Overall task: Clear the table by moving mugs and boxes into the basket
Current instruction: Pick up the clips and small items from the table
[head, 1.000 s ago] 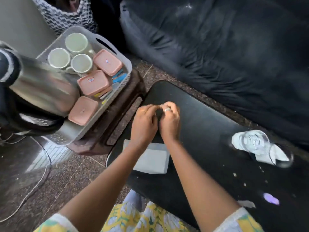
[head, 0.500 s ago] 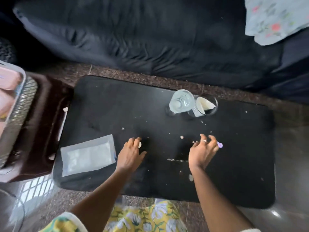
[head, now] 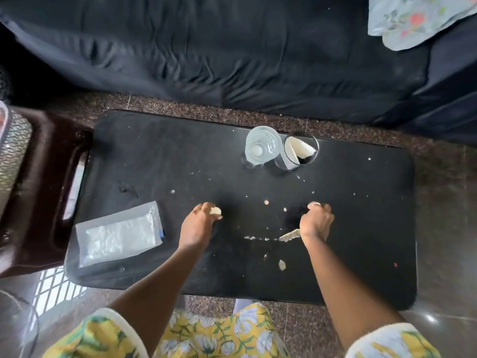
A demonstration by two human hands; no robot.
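Now your left hand (head: 198, 223) rests knuckles-up on the black table (head: 160, 161), fingers curled round a small pale scrap (head: 215, 210), your right hand (head: 316, 222) is curled beside a crumbly strip (head: 289, 235), whether gripping I cannot tell, and the basket (head: 11, 151) barely shows at the left edge.

**Open ground at centre, clutter at the edges**

The black worktop (head: 180, 156) lies largely bare across its far-left and right stretches, scattered only with crumbs (head: 266, 202). A clear glass (head: 262, 147) and a mesh cup (head: 299, 152), touching, stand at the far edge. A plastic pouch (head: 118, 237) lies flat on the near-left corner. Both hands (head: 198, 223) (head: 316, 222) rest mid-worktop, well apart, open surface between them. A dark stool (head: 46, 192) abuts the left end.
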